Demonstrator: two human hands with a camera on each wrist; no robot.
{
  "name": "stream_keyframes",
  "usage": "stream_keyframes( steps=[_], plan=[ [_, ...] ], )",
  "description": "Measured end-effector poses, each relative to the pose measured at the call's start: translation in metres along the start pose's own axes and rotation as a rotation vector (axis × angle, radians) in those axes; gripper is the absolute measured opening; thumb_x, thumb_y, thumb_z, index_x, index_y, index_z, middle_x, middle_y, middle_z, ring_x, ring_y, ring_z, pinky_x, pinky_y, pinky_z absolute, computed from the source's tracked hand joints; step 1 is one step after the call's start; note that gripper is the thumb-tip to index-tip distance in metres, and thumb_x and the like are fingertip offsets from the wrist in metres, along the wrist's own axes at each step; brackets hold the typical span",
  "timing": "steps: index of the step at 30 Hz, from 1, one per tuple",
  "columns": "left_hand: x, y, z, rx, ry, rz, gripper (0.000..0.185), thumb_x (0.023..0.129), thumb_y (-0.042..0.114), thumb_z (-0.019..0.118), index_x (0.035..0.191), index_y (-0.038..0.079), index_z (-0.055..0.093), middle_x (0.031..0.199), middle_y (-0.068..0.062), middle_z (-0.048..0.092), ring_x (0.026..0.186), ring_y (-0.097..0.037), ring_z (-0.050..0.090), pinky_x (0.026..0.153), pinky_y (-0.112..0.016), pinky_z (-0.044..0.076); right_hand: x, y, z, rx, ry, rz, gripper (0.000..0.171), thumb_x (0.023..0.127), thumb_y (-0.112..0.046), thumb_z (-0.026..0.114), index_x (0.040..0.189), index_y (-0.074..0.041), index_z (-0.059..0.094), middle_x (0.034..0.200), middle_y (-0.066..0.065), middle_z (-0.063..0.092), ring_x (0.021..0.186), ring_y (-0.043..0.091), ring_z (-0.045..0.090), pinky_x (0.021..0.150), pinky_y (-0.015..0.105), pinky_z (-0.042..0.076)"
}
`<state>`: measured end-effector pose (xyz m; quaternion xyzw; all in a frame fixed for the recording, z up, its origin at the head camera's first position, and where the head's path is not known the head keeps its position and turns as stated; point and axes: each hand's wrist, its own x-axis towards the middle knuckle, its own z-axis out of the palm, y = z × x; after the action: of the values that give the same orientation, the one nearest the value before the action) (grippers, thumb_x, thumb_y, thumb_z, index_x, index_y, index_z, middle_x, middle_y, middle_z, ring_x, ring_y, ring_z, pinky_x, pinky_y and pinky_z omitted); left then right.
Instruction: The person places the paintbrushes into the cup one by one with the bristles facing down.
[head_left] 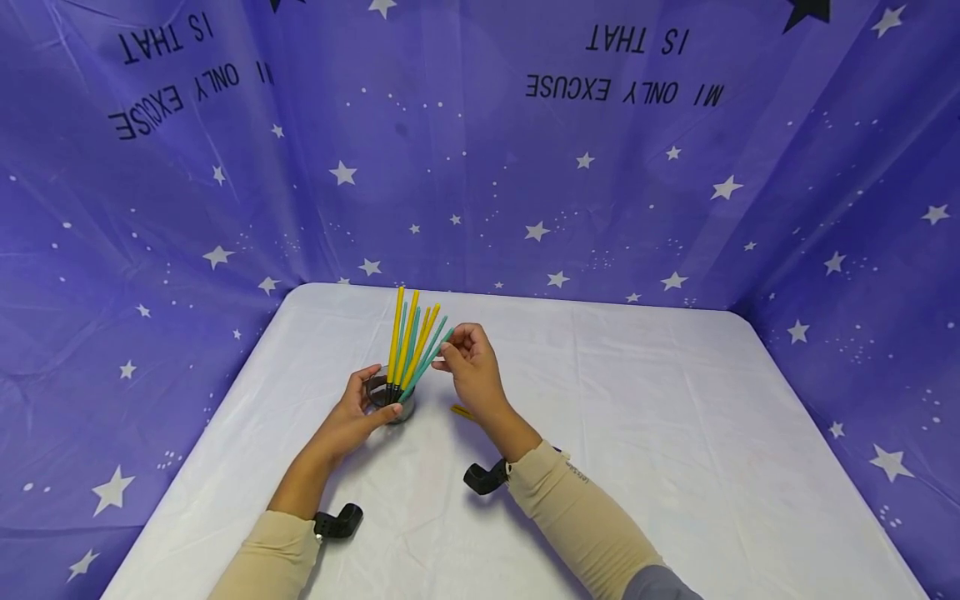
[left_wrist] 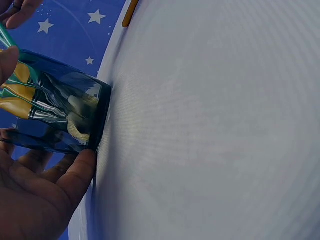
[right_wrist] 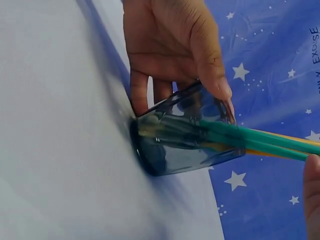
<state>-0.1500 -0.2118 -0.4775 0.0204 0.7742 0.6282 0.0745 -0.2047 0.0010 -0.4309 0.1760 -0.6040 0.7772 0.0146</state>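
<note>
My left hand (head_left: 358,421) grips a clear, dark-tinted drinking glass (right_wrist: 172,157) around its side, fingers on one side and thumb on the other. Several paintbrushes (head_left: 396,333) with yellow or green handles stand in it, bristles (left_wrist: 80,125) down near the base, handles leaning out over the rim. With its thumb and fingers my right hand (head_left: 476,371) pinches the upper end of a green-handled paintbrush (head_left: 427,363), whose lower end is in the glass. The glass base is right at the white tabletop in both wrist views.
A yellow stick-like piece (head_left: 461,412) lies on the white-covered table (head_left: 637,433), partly hidden by my right wrist. Purple star-printed curtains (head_left: 480,167) stand behind the table and along both sides. Black wrist cameras (head_left: 339,522) project from both wrists close over the cloth.
</note>
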Motion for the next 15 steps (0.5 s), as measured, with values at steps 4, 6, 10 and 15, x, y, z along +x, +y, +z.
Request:
stream_keyframes(
  steps=[4,6,10,15],
  plan=[
    [0.0,0.001,0.0,0.0,-0.004,0.007,0.083,0.093,0.017,0.071,0.154,0.011,0.015,0.152,-0.022,0.035,0.142,-0.041,0.032,0.112,-0.055,0.026,-0.001,0.004,-0.005,-0.099,-0.052,0.051,0.013,0.099,0.001,0.056,0.108,0.003,0.048,0.099,0.012,0.055,0.094,0.032,0.062,0.08,0.034,0.056],
    [0.0,0.001,0.0,0.001,-0.005,0.006,0.083,0.093,0.018,0.071,0.154,0.012,0.015,0.152,-0.022,0.035,0.142,-0.041,0.031,0.112,-0.054,0.026,-0.003,0.007,-0.009,-0.17,-0.089,0.083,0.011,0.099,0.0,0.057,0.107,0.003,0.051,0.1,0.013,0.056,0.097,0.039,0.061,0.08,0.034,0.056],
    [0.001,0.001,0.0,0.002,-0.001,0.008,0.083,0.093,0.017,0.071,0.154,0.01,0.015,0.152,-0.022,0.035,0.142,-0.042,0.03,0.113,-0.056,0.023,-0.006,0.013,-0.021,-0.321,-0.168,0.121,0.011,0.098,-0.003,0.059,0.107,0.001,0.056,0.099,0.011,0.06,0.094,0.036,0.061,0.078,0.032,0.055],
    [0.0,0.001,-0.001,0.007,-0.004,0.0,0.085,0.092,0.019,0.072,0.154,0.011,0.015,0.153,-0.022,0.034,0.143,-0.042,0.027,0.114,-0.057,0.02,-0.01,0.022,-0.039,-0.465,-0.262,0.147,0.017,0.097,-0.007,0.061,0.111,0.002,0.059,0.096,0.005,0.063,0.085,0.019,0.06,0.074,0.029,0.049]
  ],
)
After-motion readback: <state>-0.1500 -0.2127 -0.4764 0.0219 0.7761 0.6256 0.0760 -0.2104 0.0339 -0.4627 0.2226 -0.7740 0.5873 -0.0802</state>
